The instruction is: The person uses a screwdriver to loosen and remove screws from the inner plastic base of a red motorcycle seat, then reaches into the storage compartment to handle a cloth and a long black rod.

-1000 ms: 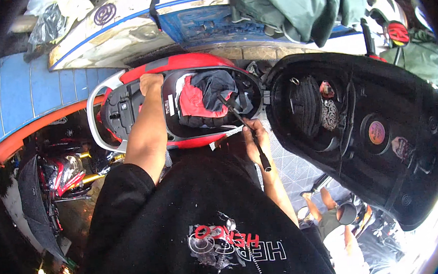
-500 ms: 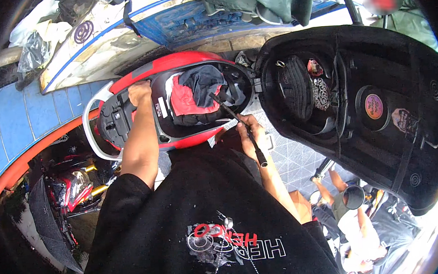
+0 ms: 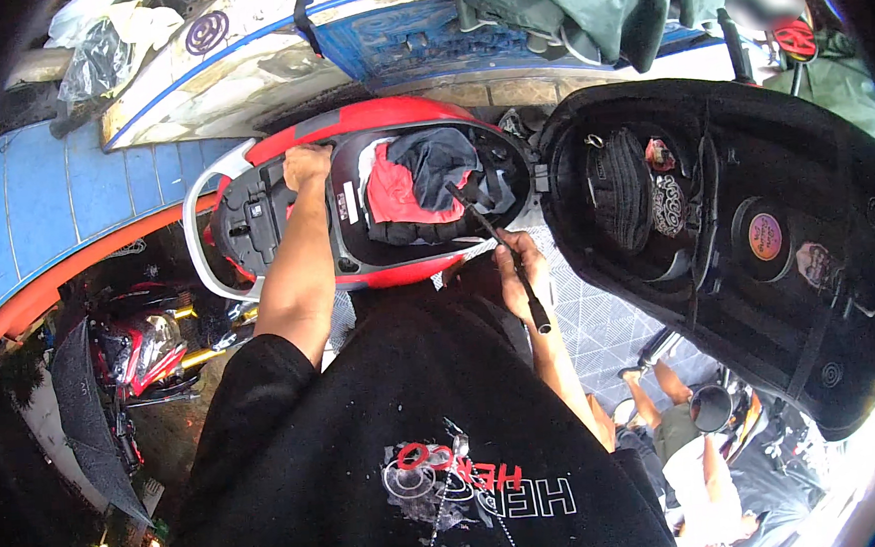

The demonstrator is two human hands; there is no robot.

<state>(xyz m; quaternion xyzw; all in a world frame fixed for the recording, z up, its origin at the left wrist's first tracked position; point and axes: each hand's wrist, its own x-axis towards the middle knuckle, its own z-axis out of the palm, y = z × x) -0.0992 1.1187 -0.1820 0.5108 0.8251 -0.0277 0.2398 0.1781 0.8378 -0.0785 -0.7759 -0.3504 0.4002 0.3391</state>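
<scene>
A red scooter body (image 3: 368,115) stands in front of me with its seat (image 3: 804,201) swung up to the right. Inside the storage compartment (image 3: 354,247) lies bundled cloth (image 3: 389,186) in red, dark grey and white. My left hand (image 3: 308,166) is closed at the far rim, behind the compartment; its fingers are curled under, so what they grip is hidden. At the near right side, my right hand (image 3: 524,265) is closed around a thin black rod (image 3: 503,237) with a thicker near end. The rod slants over the compartment, its far tip against or above the cloth.
Under the raised seat is a black pouch (image 3: 620,187). A grey grab rail (image 3: 196,203) curves round the scooter's left end. Another motorcycle (image 3: 151,346) stands at lower left. At lower right another person's arm (image 3: 715,472) shows near a round mirror (image 3: 710,408).
The whole view has shifted, so the scooter and seat appear farther right. Both hands keep nearly the same places on the scooter and rod.
</scene>
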